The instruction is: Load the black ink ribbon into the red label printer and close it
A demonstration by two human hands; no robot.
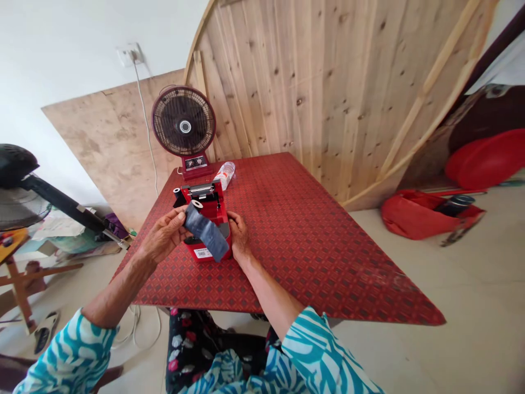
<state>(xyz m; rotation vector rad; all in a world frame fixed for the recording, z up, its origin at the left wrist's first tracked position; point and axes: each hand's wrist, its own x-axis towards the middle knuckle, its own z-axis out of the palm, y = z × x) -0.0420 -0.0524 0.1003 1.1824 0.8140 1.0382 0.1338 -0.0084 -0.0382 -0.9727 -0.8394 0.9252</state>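
Note:
A small red label printer (209, 255) sits on the table with its lid (202, 190) raised. Pinched in my left hand (163, 232) is a roll of dark ribbon (207, 232) with a white core. A loose length of it hangs down over the front of the printer. My right hand (239, 234) is curled around the printer's right side, steadying contact with its casing; some of its fingertips are hidden. Another small dark roll (178, 197) with a white core stands behind my left hand, at the printer's left.
The table (311, 246) has a red patterned cover. Behind the printer are a clear plastic bottle (225, 174) and a dark red fan (184, 128). A wooden panel (303, 87) rises at the back. To the right, a red bag (422, 216) lies on the floor; a standing fan (61, 197) is at left.

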